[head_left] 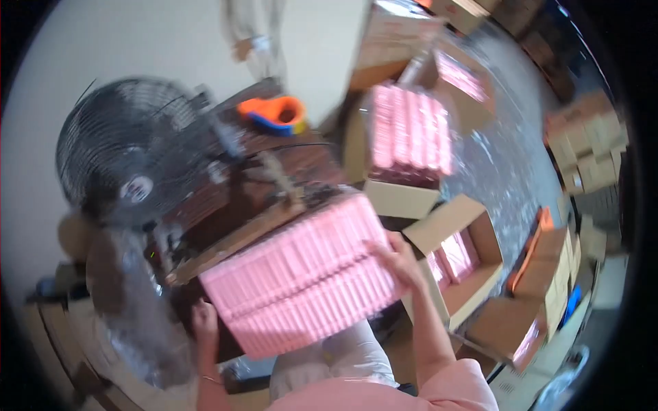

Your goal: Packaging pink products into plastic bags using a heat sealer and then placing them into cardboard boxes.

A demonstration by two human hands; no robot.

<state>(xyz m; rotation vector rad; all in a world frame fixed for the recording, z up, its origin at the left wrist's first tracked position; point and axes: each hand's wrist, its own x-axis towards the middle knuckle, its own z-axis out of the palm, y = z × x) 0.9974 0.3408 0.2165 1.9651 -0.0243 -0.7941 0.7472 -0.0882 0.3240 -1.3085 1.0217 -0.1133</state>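
The right hand (396, 262) clamps a pink packet block (301, 274), left hand's fingers (202, 312) unclear, near an open cardboard carton (445, 225) holding pink packs (459, 259).

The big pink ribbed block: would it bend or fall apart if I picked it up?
The pink, ribbed rectangular block may feel fairly stiff, since its thin strips sit packed tightly. It could bend along the dark line between its two rows. It's probably awkward one-handed, being wider than the right hand.

pink stack (301, 274) hides its underside; fan (130, 151) blurred
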